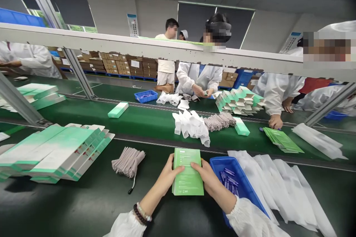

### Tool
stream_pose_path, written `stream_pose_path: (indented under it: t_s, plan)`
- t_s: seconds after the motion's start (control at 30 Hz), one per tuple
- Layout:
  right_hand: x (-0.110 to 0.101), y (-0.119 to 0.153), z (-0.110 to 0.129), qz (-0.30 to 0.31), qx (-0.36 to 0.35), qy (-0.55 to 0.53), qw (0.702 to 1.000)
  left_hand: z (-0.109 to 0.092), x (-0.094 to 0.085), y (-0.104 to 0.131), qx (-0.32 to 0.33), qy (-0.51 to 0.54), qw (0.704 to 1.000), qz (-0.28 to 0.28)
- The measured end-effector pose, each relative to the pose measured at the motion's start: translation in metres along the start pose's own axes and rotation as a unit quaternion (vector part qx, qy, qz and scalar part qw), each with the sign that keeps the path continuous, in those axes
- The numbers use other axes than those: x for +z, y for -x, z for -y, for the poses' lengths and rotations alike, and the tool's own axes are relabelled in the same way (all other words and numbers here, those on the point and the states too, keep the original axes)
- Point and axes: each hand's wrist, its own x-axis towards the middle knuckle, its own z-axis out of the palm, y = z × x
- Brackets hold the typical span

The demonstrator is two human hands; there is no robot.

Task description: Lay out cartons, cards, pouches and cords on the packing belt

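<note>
A stack of green printed booklets is held upright-facing before me, above the dark green table. My left hand grips its left edge, thumb on the front. On the opposite edge my right hand closes round it, thumb also on the front. Just right of that hand stands a blue bin with several small purple-wrapped pieces in it. To the left lies a bundle of grey drawstring pouches with a dangling cord. The fingers behind the stack are mostly hidden.
Flat green-and-white cartons are piled at left. White translucent sleeves fan out at right. Across the green conveyor lie white sleeves, grey pouches and green booklets. A white rail crosses above; co-workers sit beyond.
</note>
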Motion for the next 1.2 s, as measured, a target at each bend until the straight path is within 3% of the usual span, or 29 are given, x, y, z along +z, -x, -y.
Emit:
stream_pose_path:
  t_s: [0.1, 0.17, 0.27, 0.53, 0.83, 0.9, 1.03, 1.2]
  plan:
    - [-0.006, -0.005, -0.001, -0.025, 0.02, -0.029, 0.999, 0.007, 0.0, -0.007, 0.043, 0.01, 0.999, -0.001]
    - [-0.01, -0.008, -0.004, -0.04, 0.04, -0.051, 0.997, 0.009, -0.003, -0.007, 0.059, 0.018, 0.997, 0.045]
    - [-0.017, -0.011, -0.009, -0.055, 0.078, -0.077, 0.992, 0.007, -0.008, -0.002, 0.035, 0.027, 0.995, 0.094]
    - [-0.013, -0.01, -0.005, -0.035, 0.144, -0.09, 0.985, 0.008, -0.005, 0.006, 0.029, 0.073, 0.994, 0.073]
    - [-0.018, -0.01, -0.008, -0.028, 0.152, -0.084, 0.984, 0.007, -0.006, 0.004, 0.078, 0.092, 0.99, 0.075]
    - [-0.018, -0.011, -0.009, -0.035, 0.144, -0.075, 0.986, 0.009, -0.007, 0.001, 0.091, 0.028, 0.994, 0.047]
    - [-0.012, -0.014, -0.013, -0.037, 0.114, -0.041, 0.992, 0.014, -0.011, -0.005, 0.092, -0.129, 0.984, -0.078]
    - [-0.019, -0.015, -0.001, -0.065, 0.033, 0.008, 0.997, 0.012, -0.02, -0.007, 0.103, -0.168, 0.971, -0.133]
